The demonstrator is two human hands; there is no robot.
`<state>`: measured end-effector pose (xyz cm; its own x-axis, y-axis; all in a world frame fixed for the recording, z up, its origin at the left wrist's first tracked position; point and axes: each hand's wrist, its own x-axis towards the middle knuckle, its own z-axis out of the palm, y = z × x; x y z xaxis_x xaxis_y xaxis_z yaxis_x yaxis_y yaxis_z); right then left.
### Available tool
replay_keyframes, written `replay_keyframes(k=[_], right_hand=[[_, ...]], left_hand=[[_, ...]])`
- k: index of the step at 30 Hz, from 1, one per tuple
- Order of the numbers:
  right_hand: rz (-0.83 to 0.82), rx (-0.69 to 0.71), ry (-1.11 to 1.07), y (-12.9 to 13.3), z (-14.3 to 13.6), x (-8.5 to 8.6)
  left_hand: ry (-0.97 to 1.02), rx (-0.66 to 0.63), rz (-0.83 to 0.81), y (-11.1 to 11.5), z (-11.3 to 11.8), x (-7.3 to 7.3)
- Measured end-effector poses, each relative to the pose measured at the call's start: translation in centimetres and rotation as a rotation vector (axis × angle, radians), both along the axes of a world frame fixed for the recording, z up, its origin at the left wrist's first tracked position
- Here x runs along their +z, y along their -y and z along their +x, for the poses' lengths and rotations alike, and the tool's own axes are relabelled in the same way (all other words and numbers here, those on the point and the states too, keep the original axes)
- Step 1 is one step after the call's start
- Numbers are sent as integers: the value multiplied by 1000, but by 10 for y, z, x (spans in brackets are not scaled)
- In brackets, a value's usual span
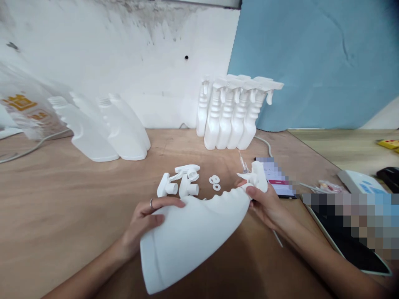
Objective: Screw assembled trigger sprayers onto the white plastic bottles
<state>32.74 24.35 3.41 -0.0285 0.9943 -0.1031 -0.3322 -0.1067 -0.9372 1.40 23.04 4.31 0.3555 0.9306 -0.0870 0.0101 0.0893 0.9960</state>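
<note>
A white spray bottle (199, 236) lies tilted across the front of my view, its base toward the lower left. My left hand (146, 220), with a ring on one finger, is wrapped round the body near the base. At the neck, my right hand (263, 203) grips the white trigger spray head (257, 176), fingers closed round its collar. Whether the head is fully seated cannot be seen under the fingers. Behind the bottle, several loose trigger spray heads (181, 182) lie on the wooden table (77, 216), beside a few flat white washers (215, 180).
Headless white bottles (109, 128) stand at the back left, near a plastic bag (31, 104). Several bottles with spray heads (230, 116) stand in a row by the wall. A phone (277, 176) and a dark tablet-like object (346, 236) lie to the right.
</note>
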Motion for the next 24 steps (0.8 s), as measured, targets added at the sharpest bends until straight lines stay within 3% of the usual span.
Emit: replay_keyframes(k=[4, 11, 19, 24], right_hand=[[51, 27, -30, 2, 3, 5], [97, 201, -77, -1, 3, 5], [86, 85, -9, 0, 4, 2], [106, 179, -40, 1, 3, 7]], left_hand=[[148, 8, -215, 0, 2, 5], [173, 33, -177, -4, 1, 1], [143, 21, -172, -6, 1, -1], [263, -106, -192, -11, 3, -7]])
